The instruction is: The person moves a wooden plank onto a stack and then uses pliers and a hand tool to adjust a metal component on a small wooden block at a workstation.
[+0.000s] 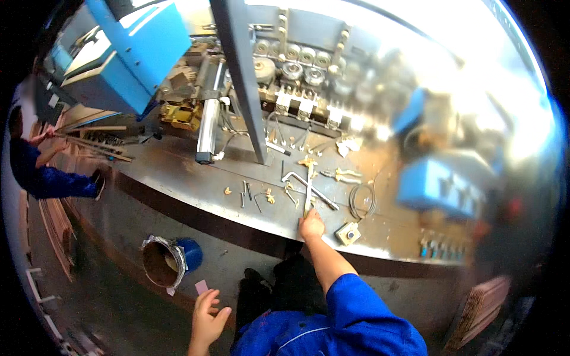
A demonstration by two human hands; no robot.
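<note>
My right hand point(312, 225) is closed around the near end of a long, flat, light-coloured metal tool point(309, 185) with a yellowish head. The tool lies over the front edge of the metal bench point(172, 172) and crosses a bent hex key point(317, 191). Pliers point(341, 174) with pale handles lie to its right, beside a coil of thin wire point(361, 200). Lower left, my left hand point(208, 317) hangs beside my body, fingers loosely bent and thumb apart. A small pinkish flat piece point(202, 287) shows at its fingertips; I cannot tell whether they touch it.
Bolts point(244, 194) and small yellow fittings point(270, 196) lie on the bench, near a control box with a button point(348, 234). Behind stand machine rollers point(292, 71) and a dark post point(240, 77). A blue bucket point(191, 254) stands on the floor. Another person point(47, 166) works far left.
</note>
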